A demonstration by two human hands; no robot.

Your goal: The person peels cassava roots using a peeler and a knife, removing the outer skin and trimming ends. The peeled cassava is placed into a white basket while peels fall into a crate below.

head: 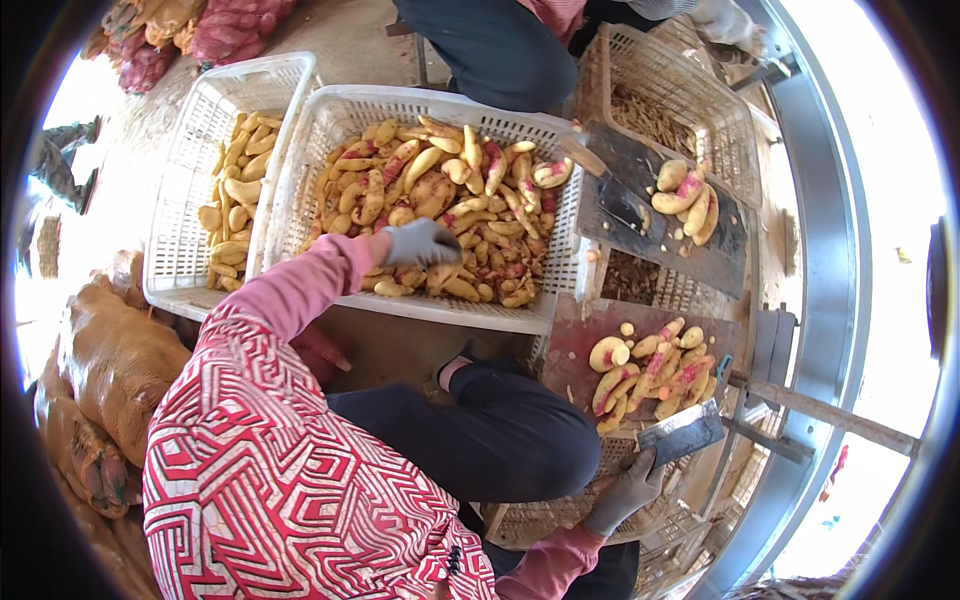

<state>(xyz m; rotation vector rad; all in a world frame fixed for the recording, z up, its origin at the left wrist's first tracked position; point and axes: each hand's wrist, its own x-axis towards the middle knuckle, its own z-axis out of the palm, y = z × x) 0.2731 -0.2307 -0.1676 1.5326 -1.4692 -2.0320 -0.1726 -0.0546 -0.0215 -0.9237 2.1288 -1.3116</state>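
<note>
My left hand (421,244), in a grey glove, reaches into a large white plastic crate (315,105) of yellow, pink-patched sweet potatoes (431,196). Its fingers point down among the roots; whether they grip one cannot be seen. My right hand (626,491), gloved too, holds a cleaver (681,433) by its handle, the broad blade at the near edge of a reddish cutting board (566,341). A pile of sweet potatoes (656,371) lies on this board, with a few small cut ends beside it.
Another person's leg (487,52) is beyond the crate. A second board (712,259) bears a second cleaver (619,202) and several roots. One crate (675,82) contains scraps; another (172,187) holds more roots. Full mesh sacks (120,360) lie behind me. A metal rail (825,409) runs at right.
</note>
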